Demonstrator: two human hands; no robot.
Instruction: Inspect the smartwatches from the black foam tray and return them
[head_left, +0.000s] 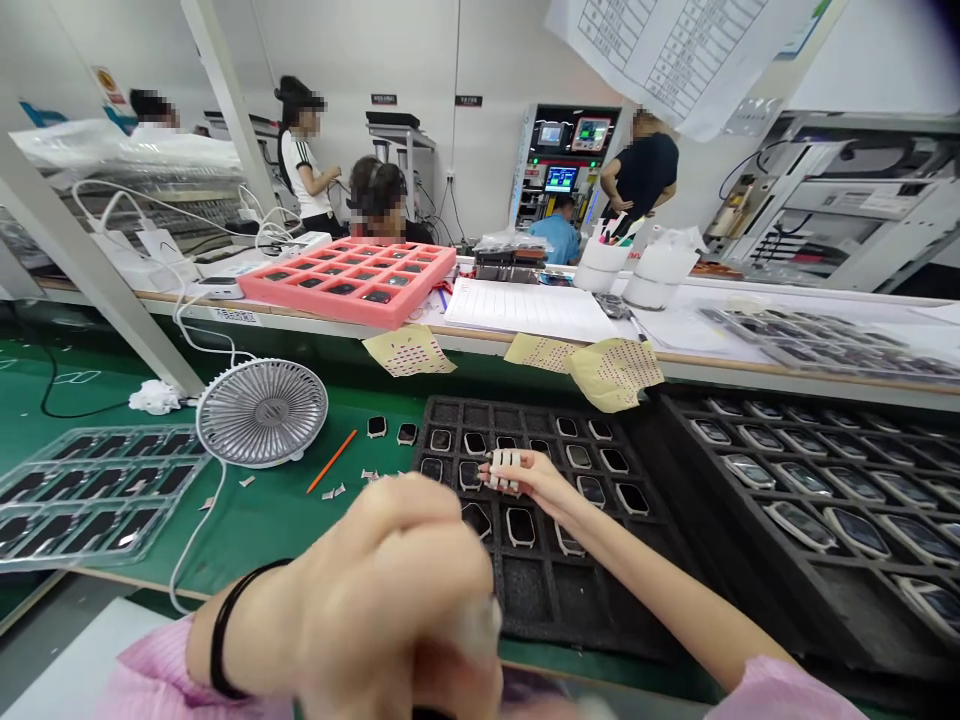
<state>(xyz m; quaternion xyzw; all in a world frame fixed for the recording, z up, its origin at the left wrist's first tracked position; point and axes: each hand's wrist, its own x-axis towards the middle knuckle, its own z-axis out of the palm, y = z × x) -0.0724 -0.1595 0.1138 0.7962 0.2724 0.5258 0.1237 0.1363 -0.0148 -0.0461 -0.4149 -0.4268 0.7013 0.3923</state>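
My left hand [397, 580], blurred and very near the camera, is curled into a closed fist. A black band [229, 630] circles its wrist; whatever the fingers may hold is hidden. My right hand [517, 472], with white covers on several fingers, reaches over a black foam tray [517, 590]. Its fingers are stretched out to the left, and the tips are at the right edge of a smartwatch [469, 474] in a compartment. I cannot tell if they touch it. More smartwatches [520, 526] lie face up in the tray around this hand.
A second black tray [855, 590] of watches stands at right. On the green mat are a fan [262, 412], an orange stick [331, 461], two watch pieces [376, 427] and a clear tray [97, 490] of dark parts. A pink foam tray [345, 300] sits on the shelf; people are behind.
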